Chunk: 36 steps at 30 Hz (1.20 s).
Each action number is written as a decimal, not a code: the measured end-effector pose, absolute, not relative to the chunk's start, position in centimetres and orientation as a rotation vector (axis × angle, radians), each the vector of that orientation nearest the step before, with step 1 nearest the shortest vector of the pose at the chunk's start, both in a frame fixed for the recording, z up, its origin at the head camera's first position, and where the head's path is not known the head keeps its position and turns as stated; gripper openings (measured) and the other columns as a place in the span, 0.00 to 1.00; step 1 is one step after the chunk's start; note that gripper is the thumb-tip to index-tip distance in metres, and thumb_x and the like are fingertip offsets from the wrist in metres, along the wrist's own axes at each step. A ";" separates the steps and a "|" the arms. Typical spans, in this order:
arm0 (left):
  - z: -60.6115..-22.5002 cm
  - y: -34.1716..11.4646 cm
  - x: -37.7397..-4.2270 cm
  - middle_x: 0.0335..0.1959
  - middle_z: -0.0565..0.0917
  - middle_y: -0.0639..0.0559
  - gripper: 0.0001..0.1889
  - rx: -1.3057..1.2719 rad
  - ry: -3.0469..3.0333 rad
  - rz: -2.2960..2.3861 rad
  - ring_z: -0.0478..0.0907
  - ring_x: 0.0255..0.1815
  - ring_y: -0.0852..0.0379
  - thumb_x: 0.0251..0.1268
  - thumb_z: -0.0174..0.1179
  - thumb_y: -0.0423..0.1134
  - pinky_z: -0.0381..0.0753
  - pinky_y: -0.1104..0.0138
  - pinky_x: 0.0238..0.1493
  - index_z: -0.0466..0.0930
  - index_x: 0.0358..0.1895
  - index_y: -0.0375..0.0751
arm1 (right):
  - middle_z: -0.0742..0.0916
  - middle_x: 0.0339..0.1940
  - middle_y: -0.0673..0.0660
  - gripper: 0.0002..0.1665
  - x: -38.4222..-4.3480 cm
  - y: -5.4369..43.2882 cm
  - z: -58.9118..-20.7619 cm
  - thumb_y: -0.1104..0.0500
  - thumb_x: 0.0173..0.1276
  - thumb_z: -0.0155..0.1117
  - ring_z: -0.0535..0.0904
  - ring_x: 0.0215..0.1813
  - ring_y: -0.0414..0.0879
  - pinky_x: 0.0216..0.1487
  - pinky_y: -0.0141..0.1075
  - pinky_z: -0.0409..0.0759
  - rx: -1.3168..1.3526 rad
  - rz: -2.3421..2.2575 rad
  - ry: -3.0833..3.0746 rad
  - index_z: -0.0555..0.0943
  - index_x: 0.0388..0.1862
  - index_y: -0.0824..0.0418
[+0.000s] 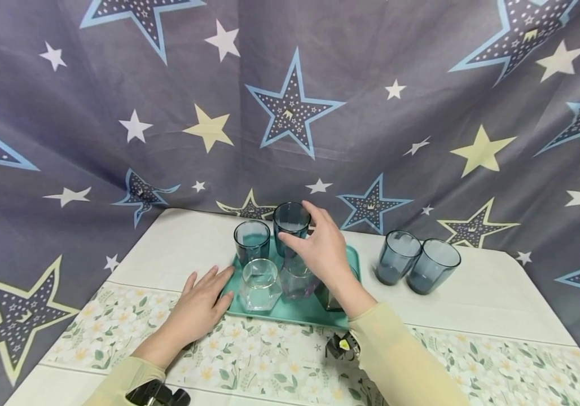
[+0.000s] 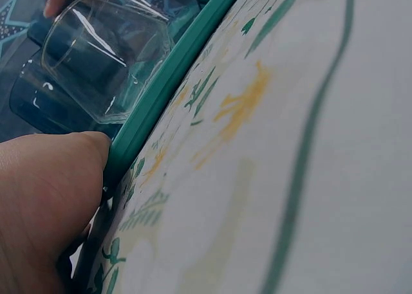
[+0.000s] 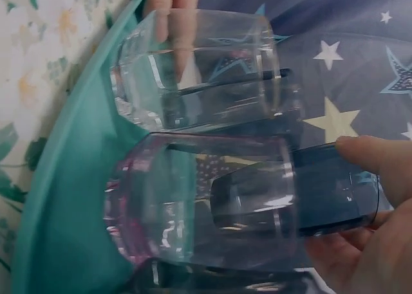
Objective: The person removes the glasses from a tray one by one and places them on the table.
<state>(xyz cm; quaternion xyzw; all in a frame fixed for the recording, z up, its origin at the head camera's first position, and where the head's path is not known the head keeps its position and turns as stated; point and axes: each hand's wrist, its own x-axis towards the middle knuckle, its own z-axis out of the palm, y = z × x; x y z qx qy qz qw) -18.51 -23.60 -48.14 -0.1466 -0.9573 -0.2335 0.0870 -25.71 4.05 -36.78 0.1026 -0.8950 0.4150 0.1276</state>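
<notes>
My right hand (image 1: 324, 248) grips a blue drinking glass (image 1: 288, 221) near its rim, thumb on one side and fingers on the other, over the back of the green tray (image 1: 290, 320). In the right wrist view, that glass (image 3: 335, 191) stands behind a pink-tinted clear glass (image 3: 138, 204). My left hand (image 1: 196, 307) rests at the tray's left edge with its fingers extended. Beside it on the tray are a clear faceted glass (image 1: 259, 296) and another blue glass (image 1: 251, 243). A dark glass (image 1: 326, 298) is partly hidden under my right wrist.
Two blue-grey glasses (image 1: 396, 260) stand close together on the table right of the tray. A floral cloth strip (image 1: 280, 361) runs across the white table front. Behind the table hangs a grey curtain (image 1: 361, 135) with stars.
</notes>
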 end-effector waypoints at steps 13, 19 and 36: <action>-48.2 -23.7 -18.6 0.82 0.72 0.37 0.30 -0.430 -2.862 -0.711 0.62 0.85 0.31 0.89 0.57 0.45 0.43 0.29 0.83 0.68 0.85 0.36 | 0.80 0.76 0.51 0.53 -22.9 6.3 -33.7 0.43 0.66 0.87 0.87 0.62 0.53 0.60 0.49 0.88 0.325 1.365 -2.458 0.73 0.86 0.47; -48.0 -23.6 -18.5 0.82 0.72 0.37 0.30 -0.432 -2.864 -0.718 0.62 0.85 0.31 0.89 0.58 0.44 0.42 0.29 0.83 0.69 0.85 0.36 | 0.81 0.73 0.47 0.52 -21.3 7.1 -32.7 0.46 0.65 0.88 0.86 0.63 0.51 0.63 0.47 0.87 0.364 1.411 -2.433 0.74 0.85 0.45; -48.3 -23.7 -18.8 0.83 0.72 0.37 0.31 -0.442 -2.872 -0.699 0.62 0.86 0.31 0.89 0.58 0.44 0.42 0.30 0.84 0.68 0.85 0.36 | 0.82 0.70 0.44 0.52 -17.4 12.3 -31.7 0.47 0.63 0.90 0.82 0.69 0.43 0.68 0.37 0.84 0.399 1.505 -2.468 0.75 0.84 0.37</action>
